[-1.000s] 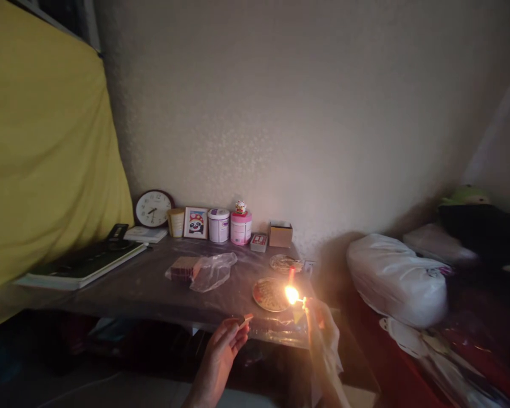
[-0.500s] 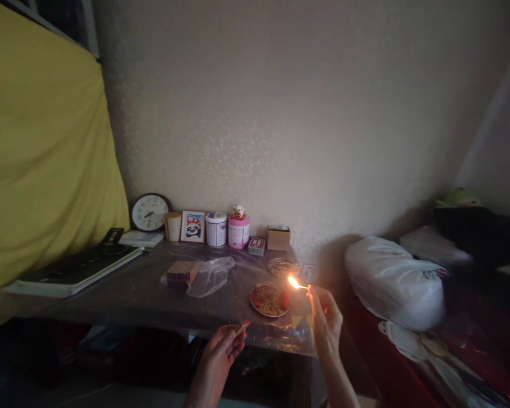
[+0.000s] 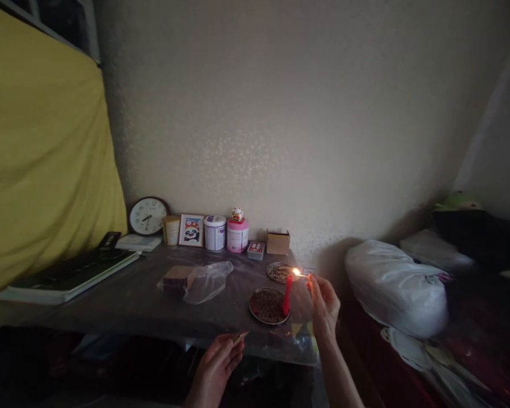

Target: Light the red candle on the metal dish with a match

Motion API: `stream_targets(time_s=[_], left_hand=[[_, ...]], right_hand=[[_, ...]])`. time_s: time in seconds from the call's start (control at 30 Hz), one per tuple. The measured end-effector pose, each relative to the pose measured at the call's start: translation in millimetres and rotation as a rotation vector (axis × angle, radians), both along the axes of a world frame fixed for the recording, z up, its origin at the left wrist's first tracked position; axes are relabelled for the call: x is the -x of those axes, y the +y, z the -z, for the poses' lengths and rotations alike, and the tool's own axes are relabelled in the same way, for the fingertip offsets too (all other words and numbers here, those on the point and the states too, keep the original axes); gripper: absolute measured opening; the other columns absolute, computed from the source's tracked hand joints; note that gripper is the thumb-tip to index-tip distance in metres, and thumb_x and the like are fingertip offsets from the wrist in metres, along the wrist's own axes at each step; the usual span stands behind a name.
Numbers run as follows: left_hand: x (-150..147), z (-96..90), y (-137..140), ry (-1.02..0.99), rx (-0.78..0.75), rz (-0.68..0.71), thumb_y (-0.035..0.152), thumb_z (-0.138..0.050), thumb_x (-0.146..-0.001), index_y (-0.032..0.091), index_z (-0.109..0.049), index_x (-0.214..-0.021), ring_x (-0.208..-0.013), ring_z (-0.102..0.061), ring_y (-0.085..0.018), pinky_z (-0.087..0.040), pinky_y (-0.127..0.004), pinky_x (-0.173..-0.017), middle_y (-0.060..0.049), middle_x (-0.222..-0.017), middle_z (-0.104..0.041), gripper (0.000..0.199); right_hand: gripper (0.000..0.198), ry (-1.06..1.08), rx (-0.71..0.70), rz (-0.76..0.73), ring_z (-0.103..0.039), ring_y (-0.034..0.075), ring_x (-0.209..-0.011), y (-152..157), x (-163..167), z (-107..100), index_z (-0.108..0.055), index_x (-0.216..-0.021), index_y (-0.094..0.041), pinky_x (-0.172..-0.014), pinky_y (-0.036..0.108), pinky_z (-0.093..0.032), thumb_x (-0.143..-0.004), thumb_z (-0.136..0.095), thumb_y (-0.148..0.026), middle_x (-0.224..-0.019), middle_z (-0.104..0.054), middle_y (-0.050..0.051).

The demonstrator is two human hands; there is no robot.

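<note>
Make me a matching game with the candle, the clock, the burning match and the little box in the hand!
Things:
1. candle
2. clock
3. burning match
4. matchbox

Places:
A. leaning on the wall at the back of the table
B. pinched in the right hand
C. standing upright on a round plate
D. held in the left hand

Pairs: 1-C, 2-A, 3-B, 4-D

Head camera looks forward and down, close over the table (image 3: 123, 300).
</note>
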State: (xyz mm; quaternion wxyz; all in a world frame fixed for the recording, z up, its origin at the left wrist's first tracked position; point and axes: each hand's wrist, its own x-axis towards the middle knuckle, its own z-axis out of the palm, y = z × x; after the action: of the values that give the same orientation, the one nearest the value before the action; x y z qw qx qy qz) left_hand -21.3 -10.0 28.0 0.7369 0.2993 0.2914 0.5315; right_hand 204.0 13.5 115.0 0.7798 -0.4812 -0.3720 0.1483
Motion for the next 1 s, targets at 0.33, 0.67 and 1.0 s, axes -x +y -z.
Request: stream_targets(time_s=[0.33,0.67,1.0], left_hand=[[3.7,17.1,9.1,-0.051,0.004,0.046,0.04,-0.075,-0.059,0.019,-0.071,-0.084,-0.093,-0.063,-0.021,-0.046,-0.031,-0.085,-0.01,-0.099,-0.073,0.032],[2.8,19.8,11.5,-0.102,0.037,0.069,0.036,-0.077,-0.058,0.019,-0.072,-0.081,-0.09,-0.064,-0.02,-0.047,-0.03,-0.081,-0.009,-0.091,-0.074,0.03],[2.4,16.8,9.6,-0.128,0.057,0.069,0.034,-0.077,-0.059,0.019,-0.072,-0.078,-0.086,-0.065,-0.018,-0.048,-0.027,-0.078,-0.006,-0.087,-0.075,0.025]], right_hand=[[0.027,0.058,-0.01,-0.036,-0.055,0.012,-0.063,15.1,-1.7,12.5,-0.063,-0.075,-0.015,-0.06,0.022,-0.043,-0.068,-0.067,-0.042,-0.066,-0.061,-0.002],[0.028,0.079,-0.003,-0.066,-0.053,0.011,-0.057,25.3,-2.3,19.2,-0.062,-0.071,-0.016,-0.056,0.022,-0.042,-0.067,-0.067,-0.043,-0.061,-0.06,-0.003],[0.03,0.09,-0.01,-0.055,-0.052,0.011,-0.055,29.8,-2.5,22.2,-0.062,-0.069,-0.016,-0.055,0.022,-0.042,-0.064,-0.069,-0.044,-0.059,-0.06,-0.003]])
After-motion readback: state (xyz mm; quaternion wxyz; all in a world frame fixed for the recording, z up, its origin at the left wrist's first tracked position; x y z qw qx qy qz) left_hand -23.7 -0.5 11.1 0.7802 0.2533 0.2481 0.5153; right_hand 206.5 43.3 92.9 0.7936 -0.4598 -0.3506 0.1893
